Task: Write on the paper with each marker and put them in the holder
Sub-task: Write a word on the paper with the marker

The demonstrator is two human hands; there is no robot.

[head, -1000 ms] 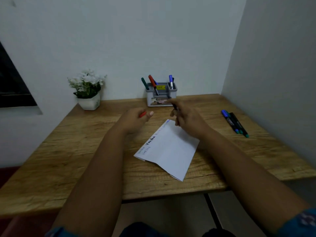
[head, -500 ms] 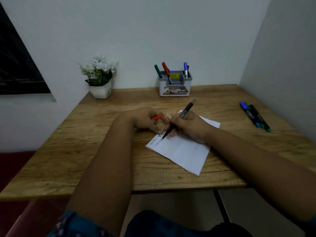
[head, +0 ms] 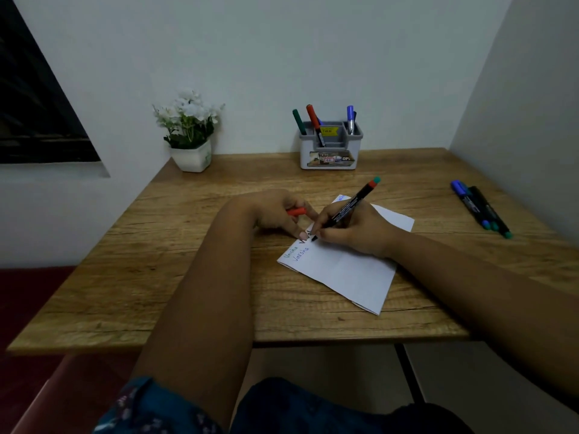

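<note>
A folded white paper point(head: 347, 270) lies on the wooden desk point(head: 188, 277), with handwritten words along its left edge. My right hand point(head: 357, 230) grips a black marker point(head: 347, 206) with a red band near its end, tip down on the paper. My left hand point(head: 275, 211) holds the red cap point(head: 296, 211) and its fingertip presses the paper's edge. The grey holder point(head: 330, 150) stands at the back against the wall with a green, a red and a blue marker upright in it. Three capped markers point(head: 479, 208) lie at the right.
A white pot of white flowers point(head: 189, 133) stands at the back left corner. Walls close the desk at the back and right. A dark window is at the far left. Bare wood stretches along the desk's left side.
My hands drew back from near the holder to the paper. The marker is uncapped and its tip has come down onto the paper, where a new dark word is growing.
</note>
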